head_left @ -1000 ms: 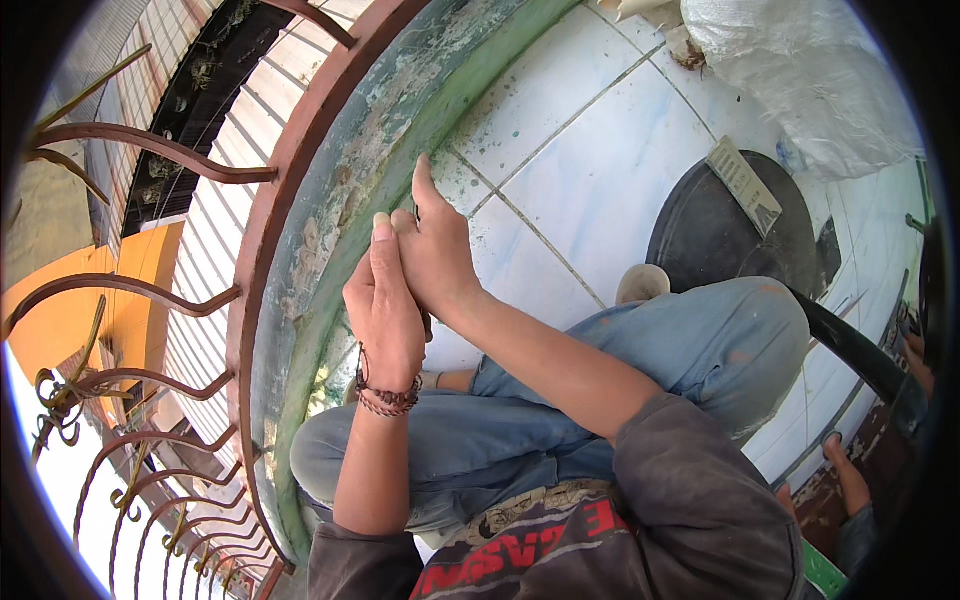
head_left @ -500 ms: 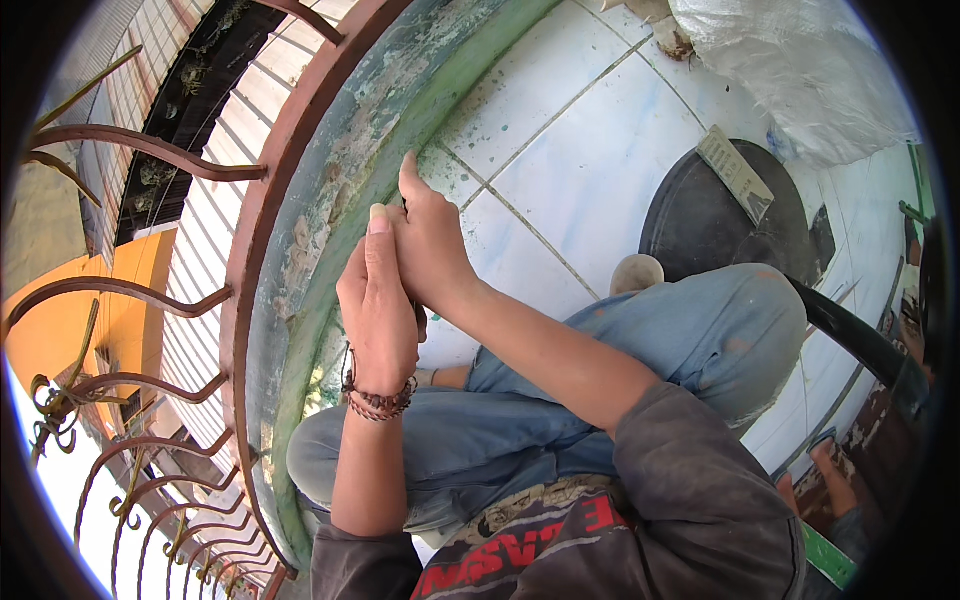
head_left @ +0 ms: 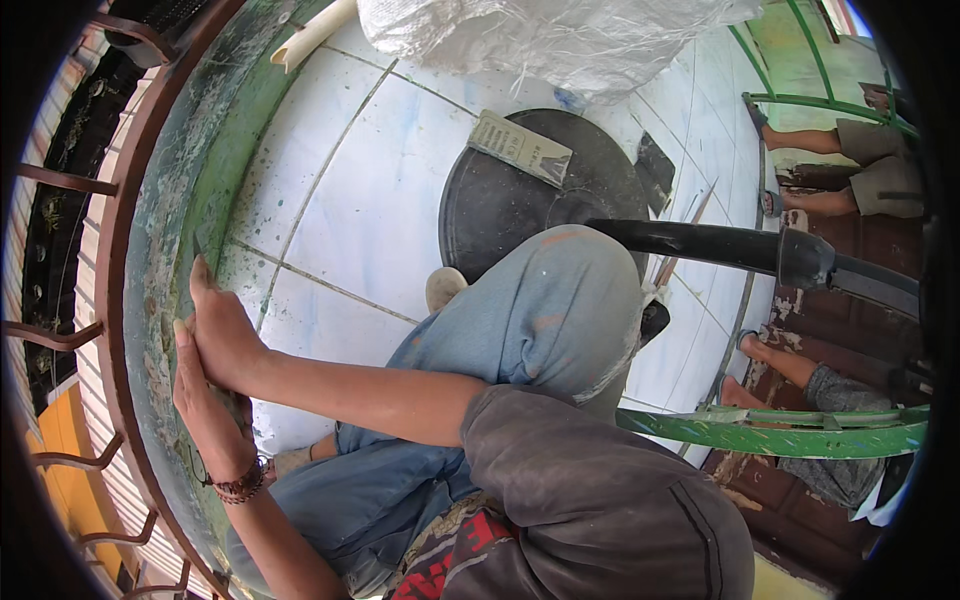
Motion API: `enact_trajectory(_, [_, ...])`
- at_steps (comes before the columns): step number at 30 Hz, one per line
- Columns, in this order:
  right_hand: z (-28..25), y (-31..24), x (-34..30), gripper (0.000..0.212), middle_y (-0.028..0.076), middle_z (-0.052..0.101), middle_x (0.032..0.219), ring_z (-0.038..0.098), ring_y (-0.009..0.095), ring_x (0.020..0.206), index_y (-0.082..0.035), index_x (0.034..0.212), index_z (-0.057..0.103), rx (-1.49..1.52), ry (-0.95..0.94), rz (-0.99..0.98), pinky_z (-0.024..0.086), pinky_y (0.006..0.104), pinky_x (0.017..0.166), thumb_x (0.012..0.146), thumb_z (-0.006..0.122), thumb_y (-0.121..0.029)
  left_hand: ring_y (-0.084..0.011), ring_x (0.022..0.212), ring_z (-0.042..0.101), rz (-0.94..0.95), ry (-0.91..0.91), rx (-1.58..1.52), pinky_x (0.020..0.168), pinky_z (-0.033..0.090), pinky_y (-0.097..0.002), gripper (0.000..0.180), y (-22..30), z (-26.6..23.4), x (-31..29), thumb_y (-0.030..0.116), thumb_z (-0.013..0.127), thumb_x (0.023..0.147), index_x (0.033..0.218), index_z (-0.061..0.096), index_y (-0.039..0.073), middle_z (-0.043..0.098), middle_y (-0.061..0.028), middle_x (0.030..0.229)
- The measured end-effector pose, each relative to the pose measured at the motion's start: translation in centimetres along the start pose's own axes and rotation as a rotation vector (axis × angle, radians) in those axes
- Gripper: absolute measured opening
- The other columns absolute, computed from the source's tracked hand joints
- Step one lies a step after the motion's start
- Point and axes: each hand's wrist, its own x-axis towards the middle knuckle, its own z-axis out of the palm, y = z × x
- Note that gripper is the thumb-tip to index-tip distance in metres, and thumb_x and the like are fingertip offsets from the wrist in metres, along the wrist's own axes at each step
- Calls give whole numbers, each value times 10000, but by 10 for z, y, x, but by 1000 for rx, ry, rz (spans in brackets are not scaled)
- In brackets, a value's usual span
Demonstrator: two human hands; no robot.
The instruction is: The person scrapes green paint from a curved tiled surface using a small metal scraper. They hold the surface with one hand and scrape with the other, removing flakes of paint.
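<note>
My right hand (head_left: pixel 228 335) is closed round a thin-bladed hand tool (head_left: pixel 197 244); only its narrow dark tip shows past the thumb, against the green-painted ledge. Pressed up against it from the near left is my left hand (head_left: pixel 212 420), with braided bracelets on the wrist. Its thumb lies straight along the right hand, and its other fingers are mostly hidden. A dark part, seemingly the tool's handle, shows beside the left palm. The curved ledge (head_left: pixel 165 230) has worn, flaking green and grey paint. Both hands are at its inner edge.
White floor tiles (head_left: pixel 340 240) carry green flecks near the ledge. A round black base (head_left: pixel 490 215) with a thick black pole bears a flat grey box (head_left: pixel 520 148). A white sack (head_left: pixel 540 40) and pale tube (head_left: pixel 312 35) lie beyond. Brown railing borders the left; other people's legs (head_left: pixel 815 143) show right.
My view has swung to the right, so hands and ledge sit farther left in the picture. The tool's tip now shows. The hands stay pressed together at the ledge.
</note>
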Motion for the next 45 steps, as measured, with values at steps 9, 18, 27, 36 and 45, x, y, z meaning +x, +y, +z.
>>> enact_trajectory(9, [9, 10, 0, 711, 457, 352, 1351, 477, 492, 1224, 184, 1433, 148, 102, 99, -34, 405, 429, 1073, 808, 455, 44, -224, 1198, 546, 33, 16, -9, 1011, 436, -347, 552, -3, 9, -2, 365, 443, 1027, 1384, 472, -55, 546, -165, 1325])
enact_trajectory(18, [-5, 5, -7, 672, 127, 572, 624, 589, 167, 592, 187, 1413, 264, -5, 146, -100, 483, 330, 553, 873, 534, -109, -42, 391, 399, 31, 14, 122, 352, 297, -217, 478, -2, 6, -1, 456, 589, 963, 968, 636, -20, 516, 24, 586])
enact_trajectory(27, [-5, -5, -11, 598, 108, 558, 638, 552, 125, 598, 204, 1364, 329, -106, 103, -69, 480, 319, 586, 891, 506, -115, -59, 405, 444, 6, 27, 101, 335, 330, -222, 473, -6, 2, -1, 443, 547, 980, 1009, 625, -22, 563, -17, 648])
enact_trajectory(36, [-8, 0, -1, 271, 33, 458, 542, 422, 99, 532, 134, 1003, 508, -118, 114, -105, 429, 287, 554, 961, 462, -129, -25, 463, 427, -34, 30, 26, 410, 293, -200, 476, -1, 6, 0, 439, 633, 944, 1001, 610, -33, 560, 9, 619])
enact_trajectory(45, [-5, 3, 7, 295, 50, 516, 580, 462, 135, 541, 83, 864, 494, -57, 154, -32, 446, 318, 557, 1016, 400, -151, -49, 402, 416, -23, 24, 56, 365, 298, -221, 499, -6, 5, 13, 471, 610, 947, 963, 607, -27, 525, -2, 581])
